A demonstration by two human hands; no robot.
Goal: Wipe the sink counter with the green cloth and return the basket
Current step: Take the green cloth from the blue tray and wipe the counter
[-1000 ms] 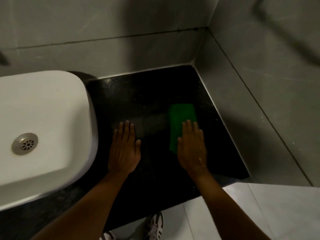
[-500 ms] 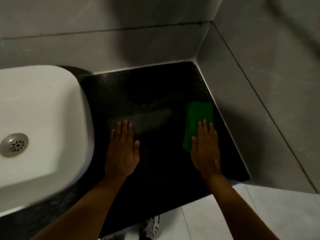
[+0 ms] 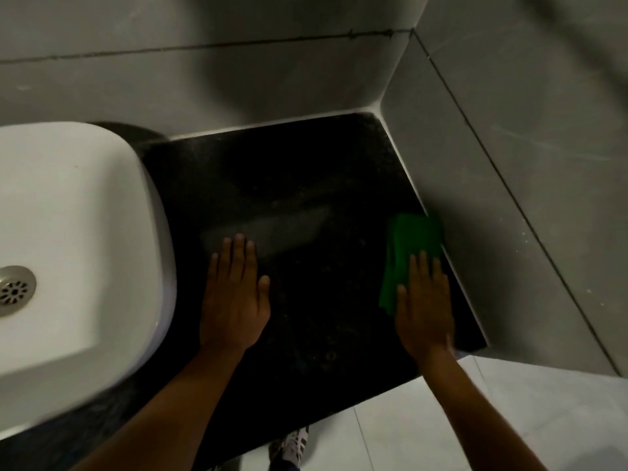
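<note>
A folded green cloth [image 3: 409, 246] lies flat on the black counter [image 3: 306, 185], at its right edge against the grey side wall. My right hand [image 3: 424, 304] presses flat on the cloth's near half, fingers straight and together. My left hand [image 3: 234, 297] rests flat and bare on the counter, palm down, just right of the white sink [image 3: 68, 232]. A faint damp streak shows on the counter ahead of my left fingers. No basket is in view.
The sink's metal drain [image 3: 15, 290] sits at the far left. Grey tiled walls [image 3: 509, 164] close the counter at the back and right. Below the counter's front edge are light floor tiles and a shoe [image 3: 295, 443].
My right hand has slid the green cloth rightward across the counter, from near the middle to the right wall. My left hand has stayed in place.
</note>
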